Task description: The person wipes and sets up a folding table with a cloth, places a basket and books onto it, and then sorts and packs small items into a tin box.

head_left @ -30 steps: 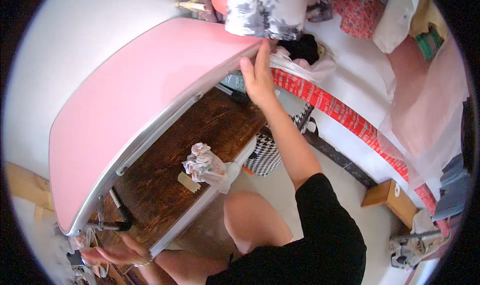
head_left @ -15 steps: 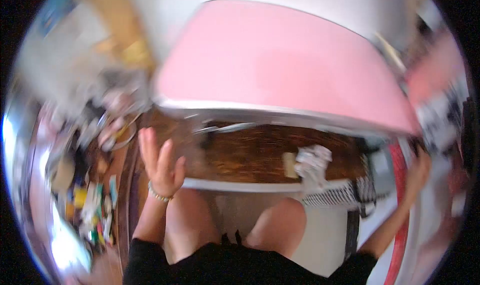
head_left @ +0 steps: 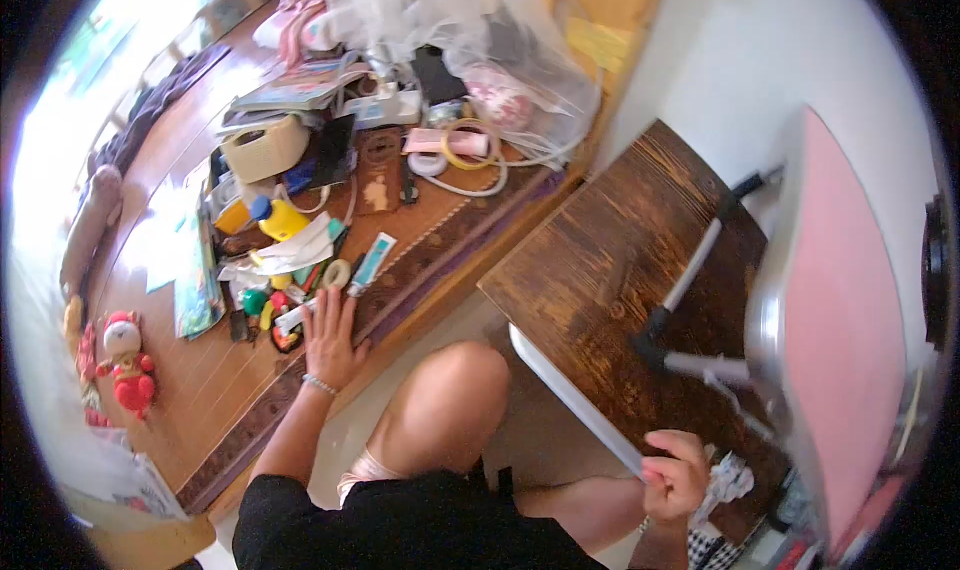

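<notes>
My left hand (head_left: 333,348) lies flat with fingers spread on the patterned border of the brown mat (head_left: 250,435). Its fingertips are beside a small white tube (head_left: 292,319) and a roll of tape (head_left: 337,273); a teal-and-white tube (head_left: 373,261) is just beyond. My right hand (head_left: 677,478) is curled at the end of the white front edge (head_left: 570,395) of the dark wooden desk (head_left: 600,240). Whatever its fingers hold, if anything, cannot be made out. On the desk, a pink-topped folding table (head_left: 840,300) stands on its side, its grey legs (head_left: 692,262) towards me.
Behind my left hand lie a yellow bottle (head_left: 283,222), a cardboard-coloured roll (head_left: 265,150), a pink tube (head_left: 446,143) and a red-and-white doll (head_left: 127,365). Sheer netting (head_left: 400,10) hangs at the back. Crumpled paper (head_left: 728,482) is near my right wrist.
The view has swung left. My left hand has come down from the air onto the mat. My right hand has left the pink tabletop's edge, and the folding table now shows its legs.
</notes>
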`<state>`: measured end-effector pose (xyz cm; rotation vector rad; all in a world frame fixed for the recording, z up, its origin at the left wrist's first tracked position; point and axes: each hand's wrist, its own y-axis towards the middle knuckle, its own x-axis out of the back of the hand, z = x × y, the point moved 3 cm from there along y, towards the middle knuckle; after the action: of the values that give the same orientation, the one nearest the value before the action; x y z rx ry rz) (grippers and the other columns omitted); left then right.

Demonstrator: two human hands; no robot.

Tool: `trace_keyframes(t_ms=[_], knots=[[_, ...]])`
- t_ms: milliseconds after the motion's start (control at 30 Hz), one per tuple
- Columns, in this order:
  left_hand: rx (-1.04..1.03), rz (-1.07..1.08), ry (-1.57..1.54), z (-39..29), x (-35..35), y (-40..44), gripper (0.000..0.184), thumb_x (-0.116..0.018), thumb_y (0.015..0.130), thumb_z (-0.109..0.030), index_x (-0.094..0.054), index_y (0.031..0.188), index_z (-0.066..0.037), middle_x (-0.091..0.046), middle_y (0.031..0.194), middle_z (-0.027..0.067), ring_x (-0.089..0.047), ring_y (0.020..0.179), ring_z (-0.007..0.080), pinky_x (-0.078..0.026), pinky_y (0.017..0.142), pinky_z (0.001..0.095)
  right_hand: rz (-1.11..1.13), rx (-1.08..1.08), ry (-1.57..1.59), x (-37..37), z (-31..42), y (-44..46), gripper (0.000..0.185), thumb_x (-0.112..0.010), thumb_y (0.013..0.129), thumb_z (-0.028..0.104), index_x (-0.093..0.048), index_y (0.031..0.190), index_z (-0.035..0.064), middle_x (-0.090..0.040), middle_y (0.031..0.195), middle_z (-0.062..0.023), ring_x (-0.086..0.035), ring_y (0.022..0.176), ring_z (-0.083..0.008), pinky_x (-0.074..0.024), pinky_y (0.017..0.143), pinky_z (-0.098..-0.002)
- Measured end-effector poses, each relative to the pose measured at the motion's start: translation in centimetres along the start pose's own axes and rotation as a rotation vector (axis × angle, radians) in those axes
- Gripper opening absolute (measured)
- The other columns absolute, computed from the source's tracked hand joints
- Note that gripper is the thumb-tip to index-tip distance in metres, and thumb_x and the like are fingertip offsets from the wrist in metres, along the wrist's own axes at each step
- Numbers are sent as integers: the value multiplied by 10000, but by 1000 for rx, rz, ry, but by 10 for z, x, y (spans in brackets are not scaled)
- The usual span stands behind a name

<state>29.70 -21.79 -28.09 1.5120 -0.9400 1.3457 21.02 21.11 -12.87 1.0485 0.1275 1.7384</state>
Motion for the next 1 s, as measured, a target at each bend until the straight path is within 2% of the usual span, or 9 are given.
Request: trace_keyframes(t_ms=[100, 167, 400, 500, 600, 667, 800, 933, 1000], knots=[[33, 84, 25, 3, -3, 4, 826, -671, 630, -310, -304, 1325, -57, -150, 1423, 188, -108, 1326, 341, -60, 1046, 541, 192, -48, 374, -23, 16, 48, 275, -559, 826, 259, -565, 638, 58, -635, 822, -104, -609, 723, -253, -487, 658, -338], [36, 120, 4, 6, -3, 6, 825, -667, 636, -316, -298, 1327, -60, -151, 1422, 188, -104, 1327, 336, -59, 1040, 551, 307, -271, 471, -30, 40, 75, 227, -572, 814, 215, -582, 678, 33, -635, 828, -105, -610, 731, -255, -484, 670, -335], [67, 285, -139, 9, 102, 34, 781, -681, 649, -350, -339, 1312, -123, -165, 1426, 162, -111, 1329, 314, -114, 1044, 515, 531, -427, 350, 4, 131, 169, 125, -564, 799, 111, -606, 828, -3, -623, 855, -130, -601, 753, -225, -467, 692, -302], [121, 172, -167, 39, 158, 55, 666, -645, 711, -292, -366, 1278, -82, -230, 1396, 176, -186, 1305, 317, -182, 1039, 476, 609, -594, 374, 17, 153, 198, 125, -555, 798, 114, -605, 858, 17, -611, 854, -135, -594, 790, -275, -468, 697, -318], [198, 62, -208, 101, 193, 85, 573, -635, 740, -247, -412, 1234, -61, -344, 1330, 179, -286, 1249, 348, -231, 1032, 418, 668, -742, 486, -1, 160, 215, 147, -528, 833, 134, -603, 857, 9, -612, 794, -98, -580, 710, -179, -453, 640, -280], [335, 14, -369, 151, 207, 111, 522, -621, 757, -226, -432, 1208, -44, -433, 1253, 179, -388, 1173, 337, -299, 989, 398, 691, -861, 582, -32, 159, 229, 157, -513, 850, 139, -602, 850, 8, -608, 754, -52, -550, 676, -101, -437, 614, -244], [535, 75, -398, 239, 199, 182, 465, -601, 772, -225, -465, 1181, -47, -533, 1151, 136, -516, 1035, 297, -402, 882, 373, 628, -933, 709, -135, 140, 246, 162, -497, 861, 145, -594, 873, 16, -601, 741, -35, -548, 667, -91, -438, 604, -238], [667, 78, -820, 295, 144, 244, 415, -561, 823, -160, -450, 1179, 22, -575, 1024, 146, -555, 970, 248, -426, 877, 327, 470, -1058, 944, -247, 137, 280, 171, -483, 864, 145, -577, 891, 5, -592, 736, -26, -545, 641, -81, -444, 593, -218], [1120, 101, -1269, 302, 126, 266, 444, -548, 831, -156, -403, 1211, 22, -550, 1028, 175, -545, 979, 283, -420, 896, 373, 457, -1070, 977, -300, 139, 289, 174, -490, 854, 143, -575, 895, -3, -594, 738, -29, -549, 623, -86, -447, 583, -218]])
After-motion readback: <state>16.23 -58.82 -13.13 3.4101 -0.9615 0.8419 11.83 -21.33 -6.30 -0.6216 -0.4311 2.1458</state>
